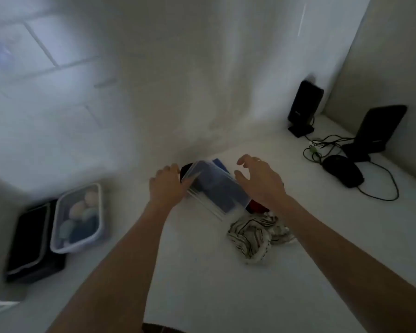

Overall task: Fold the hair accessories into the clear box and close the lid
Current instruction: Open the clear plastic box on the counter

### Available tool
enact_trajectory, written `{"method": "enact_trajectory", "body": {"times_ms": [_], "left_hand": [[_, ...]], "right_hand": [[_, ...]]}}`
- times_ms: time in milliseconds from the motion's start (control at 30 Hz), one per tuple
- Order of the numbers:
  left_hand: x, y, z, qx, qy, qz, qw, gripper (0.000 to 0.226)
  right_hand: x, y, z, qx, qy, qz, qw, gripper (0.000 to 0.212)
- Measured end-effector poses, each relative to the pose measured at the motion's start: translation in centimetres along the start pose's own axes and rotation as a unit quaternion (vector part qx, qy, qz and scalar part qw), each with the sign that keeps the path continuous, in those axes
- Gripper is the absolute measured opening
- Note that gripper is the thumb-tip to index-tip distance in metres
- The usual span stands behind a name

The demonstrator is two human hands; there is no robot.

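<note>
While the left hand (165, 186) is pressing its fingers against the near-left side of the clear box (215, 188), apparently to steady it, the right hand (259, 179) is hovering just beside the box's right side, fingers spread and curled, gripping nothing. The box is sitting near the far edge of the white tabletop (202, 272), close to the wall; its long axis is running diagonally, from far-left toward near-right, and it seems to be tipping up on one side, though blur is making that uncertain. Dark contents are showing through it, and whether its lid is on cannot be told. A striped fabric piece (255, 233) is lying loose just beside the box's near-right end, with a red item (256, 207) touching it there, so the packing is probably unfinished. Blue (220, 164) and black (185, 169) pieces are peeking out behind the box.
</note>
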State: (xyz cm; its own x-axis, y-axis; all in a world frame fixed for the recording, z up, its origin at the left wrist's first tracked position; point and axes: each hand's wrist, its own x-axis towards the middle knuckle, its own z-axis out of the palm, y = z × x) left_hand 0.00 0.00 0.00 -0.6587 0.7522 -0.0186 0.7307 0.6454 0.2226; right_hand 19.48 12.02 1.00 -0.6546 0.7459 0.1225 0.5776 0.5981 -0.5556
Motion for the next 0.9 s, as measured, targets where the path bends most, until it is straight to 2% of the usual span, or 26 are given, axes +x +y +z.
{"method": "enact_trajectory", "body": {"times_ms": [133,267,400,533,633,733,800,900], "left_hand": [[1.0,-2.4,2.3,-0.153,-0.052,-0.068,0.985,0.026],[2.2,-2.9,3.0,-0.26,-0.109,-0.015,0.959,0.025],[2.5,-3.5,3.1,-0.305,-0.149,0.003,0.94,0.027],[1.6,-3.8,3.3,-0.336,-0.15,0.009,0.93,0.021],[0.1,-4.2,3.7,-0.368,-0.144,0.014,0.918,0.022],[-1.0,-5.2,4.0,-0.446,-0.158,0.008,0.881,0.02],[-1.6,-5.9,4.0,-0.485,-0.171,0.013,0.857,0.02],[-2.7,-6.9,3.8,-0.514,-0.17,0.013,0.841,0.02]], "right_hand": [[0.0,0.9,2.8,0.029,0.009,-0.008,1.0,0.021],[0.7,1.6,4.7,0.029,0.046,-0.05,0.997,0.018],[1.0,2.4,6.4,0.064,0.103,-0.056,0.991,0.015],[0.2,3.1,6.5,0.175,0.1,-0.048,0.978,0.016],[-1.8,3.3,5.7,0.261,0.136,-0.031,0.955,0.024],[-3.7,4.1,5.8,0.326,0.146,0.017,0.934,0.022],[-4.5,4.3,6.2,0.263,0.105,0.009,0.959,0.015],[-5.5,4.2,7.0,0.132,0.025,-0.024,0.991,0.018]]}}
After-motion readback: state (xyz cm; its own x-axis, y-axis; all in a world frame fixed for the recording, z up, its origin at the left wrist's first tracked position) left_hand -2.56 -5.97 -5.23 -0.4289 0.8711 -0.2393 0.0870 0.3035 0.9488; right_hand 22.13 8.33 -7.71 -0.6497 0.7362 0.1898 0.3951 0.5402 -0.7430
